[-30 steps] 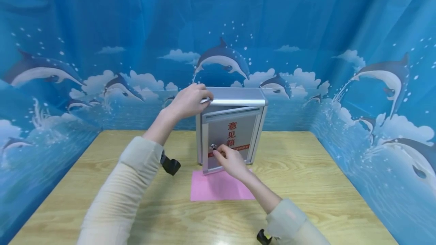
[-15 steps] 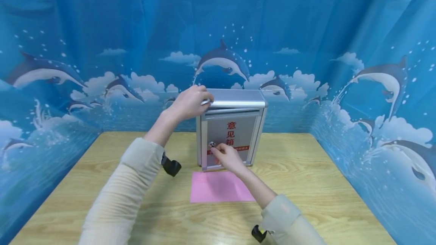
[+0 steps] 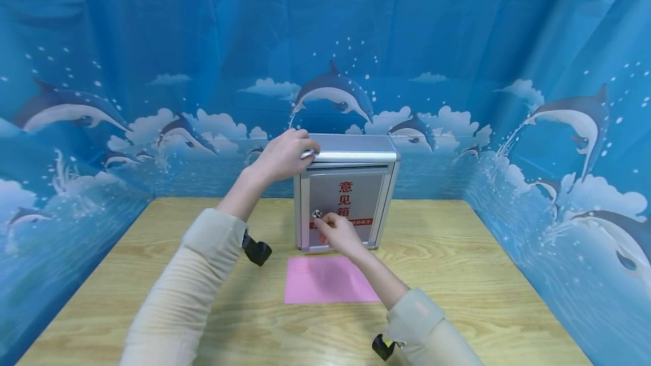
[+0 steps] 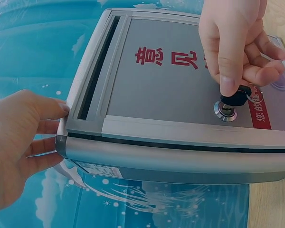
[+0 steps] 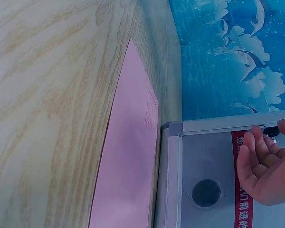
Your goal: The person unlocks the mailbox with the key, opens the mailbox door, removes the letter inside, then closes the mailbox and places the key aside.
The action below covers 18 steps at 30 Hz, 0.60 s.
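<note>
A grey metal suggestion box (image 3: 356,141) with red Chinese lettering stands upright on the table. My left hand (image 3: 287,154) grips its top left corner, thumb on the front and fingers behind. The front door (image 4: 166,90) sits nearly flush in its frame, with a thin dark gap along the lock side. In the left wrist view, my right hand (image 4: 237,47) pinches a black-headed key (image 4: 236,97) between thumb and fingers. The key is at the round chrome lock (image 4: 224,112), and a wire ring (image 4: 256,97) hangs from its head.
A pink paper sheet (image 3: 330,287) lies flat on the wooden table (image 3: 244,326) just before the box. Behind and at both sides hangs a blue dolphin-print curtain (image 3: 203,27). A black wrist camera (image 3: 256,250) sits under the left sleeve.
The box door has swung inward from ajar to nearly flush, with my right hand moving along at the key. My left hand has stayed on the top corner.
</note>
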Each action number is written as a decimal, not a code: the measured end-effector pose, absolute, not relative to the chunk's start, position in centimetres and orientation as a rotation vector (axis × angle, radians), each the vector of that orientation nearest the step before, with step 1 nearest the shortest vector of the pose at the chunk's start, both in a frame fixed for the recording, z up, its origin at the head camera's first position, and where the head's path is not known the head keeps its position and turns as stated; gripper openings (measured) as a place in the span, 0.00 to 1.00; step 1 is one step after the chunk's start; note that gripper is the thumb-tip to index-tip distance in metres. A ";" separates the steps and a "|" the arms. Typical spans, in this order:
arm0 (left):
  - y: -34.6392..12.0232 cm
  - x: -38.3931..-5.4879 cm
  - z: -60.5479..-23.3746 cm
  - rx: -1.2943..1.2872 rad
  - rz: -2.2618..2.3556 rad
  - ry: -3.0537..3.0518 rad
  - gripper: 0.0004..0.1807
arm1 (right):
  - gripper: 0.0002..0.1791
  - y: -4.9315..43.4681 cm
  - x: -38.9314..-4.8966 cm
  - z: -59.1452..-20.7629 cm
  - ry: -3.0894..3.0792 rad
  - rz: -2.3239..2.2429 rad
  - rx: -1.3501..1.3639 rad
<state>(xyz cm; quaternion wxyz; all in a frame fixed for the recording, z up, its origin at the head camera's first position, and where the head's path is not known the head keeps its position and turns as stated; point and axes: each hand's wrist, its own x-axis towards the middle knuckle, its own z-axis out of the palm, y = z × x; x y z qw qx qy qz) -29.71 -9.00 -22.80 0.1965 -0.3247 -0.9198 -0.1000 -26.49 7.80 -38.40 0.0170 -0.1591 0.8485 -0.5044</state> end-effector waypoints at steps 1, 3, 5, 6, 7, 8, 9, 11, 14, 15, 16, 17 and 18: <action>-9.0 -29.7 -22.8 -0.909 -0.280 -2.576 0.10 | 0.16 7.8 -26.5 -38.4 2.635 -1.569 -0.491; -9.0 -29.7 -22.8 -0.907 -0.280 -2.576 0.11 | 0.16 7.7 -26.6 -38.3 2.638 -1.568 -0.492; -9.0 -29.6 -22.8 -0.906 -0.278 -2.579 0.11 | 0.16 7.7 -26.7 -38.3 2.644 -1.565 -0.488; -9.0 -29.6 -22.8 -0.905 -0.275 -2.582 0.11 | 0.16 7.6 -26.7 -38.3 2.647 -1.564 -0.485; -9.0 -29.7 -22.9 -0.905 -0.271 -2.583 0.11 | 0.16 7.6 -26.7 -38.3 2.650 -1.564 -0.481; -9.0 -29.7 -22.9 -0.907 -0.268 -2.583 0.11 | 0.16 7.6 -26.7 -38.3 2.655 -1.562 -0.477; -9.0 -29.7 -22.9 -0.909 -0.265 -2.583 0.12 | 0.16 7.5 -26.8 -38.3 2.661 -1.560 -0.473; -9.0 -29.7 -22.9 -0.917 -0.257 -2.581 0.12 | 0.17 7.5 -26.8 -38.2 2.665 -1.561 -0.454; -9.0 -29.7 -22.9 -0.926 -0.249 -2.576 0.12 | 0.17 7.4 -26.8 -38.2 2.686 -1.544 -0.442; -9.0 -29.7 -22.9 -0.927 -0.248 -2.576 0.13 | 0.17 7.3 -26.8 -38.2 2.694 -1.537 -0.439; -9.1 -29.7 -22.9 -0.928 -0.247 -2.575 0.13 | 0.17 7.3 -26.9 -38.2 2.702 -1.530 -0.436; -9.1 -29.7 -22.9 -0.928 -0.248 -2.575 0.13 | 0.17 7.3 -26.9 -38.1 2.711 -1.522 -0.435; -9.1 -29.7 -22.9 -0.927 -0.248 -2.575 0.13 | 0.17 7.2 -26.9 -38.1 2.720 -1.515 -0.435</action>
